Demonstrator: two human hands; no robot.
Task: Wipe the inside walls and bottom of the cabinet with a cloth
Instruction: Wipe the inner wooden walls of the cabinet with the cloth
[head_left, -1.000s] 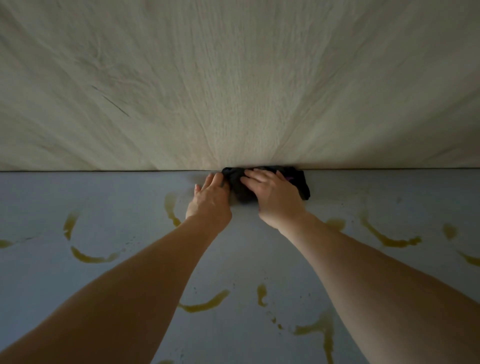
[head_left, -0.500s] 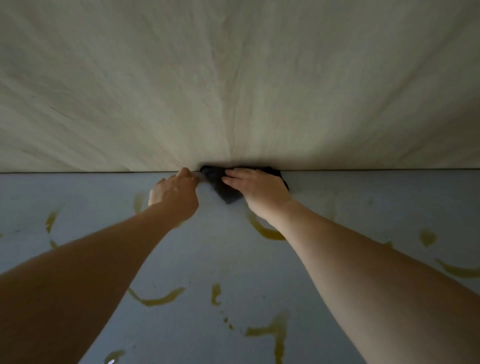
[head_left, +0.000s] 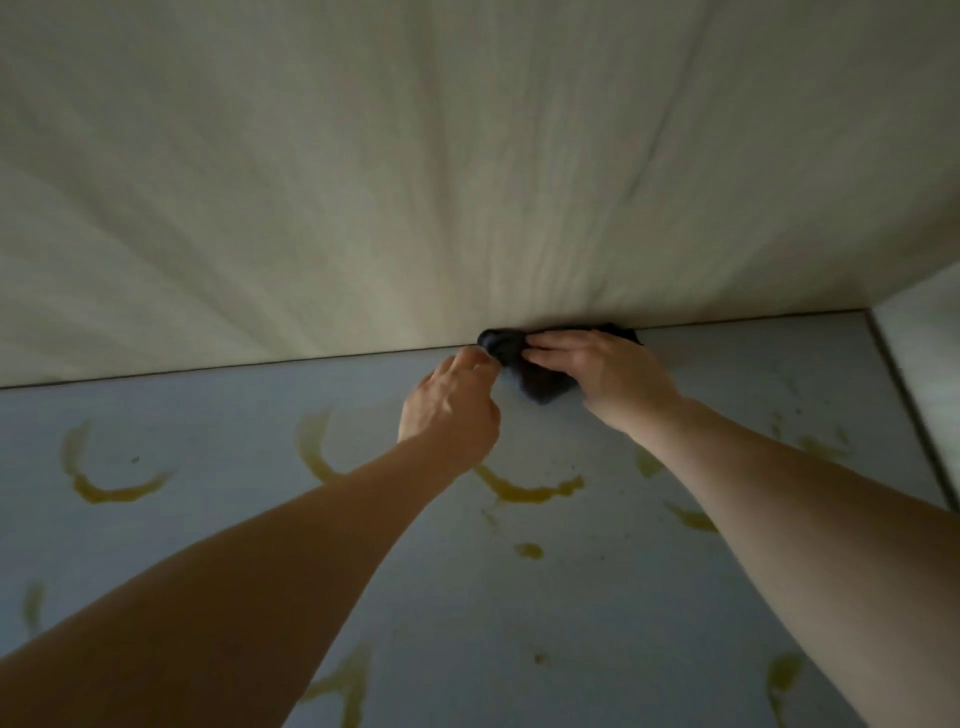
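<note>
I am looking into the cabinet, where a dark cloth (head_left: 535, 376) lies bunched in the seam between the pale wood-grain back wall (head_left: 415, 182) and the grey-blue bottom panel (head_left: 208, 426). My right hand (head_left: 608, 379) lies over the cloth with its fingers stretched left across it, pressing it into the corner. My left hand (head_left: 449, 410) sits just left of the cloth, fingers curled, its fingertips at the cloth's left end. Whether those fingertips pinch the cloth is hidden by the hand.
Yellow-brown ring-shaped stains (head_left: 111, 491) and small spots (head_left: 529, 551) are scattered over the bottom panel. The right side wall (head_left: 924, 374) of the cabinet meets the bottom at the right edge. Both forearms reach in from the lower frame.
Both hands and the cloth have slid to the right along the back seam. The right side wall has come into view, and the cloth is more bunched than before.
</note>
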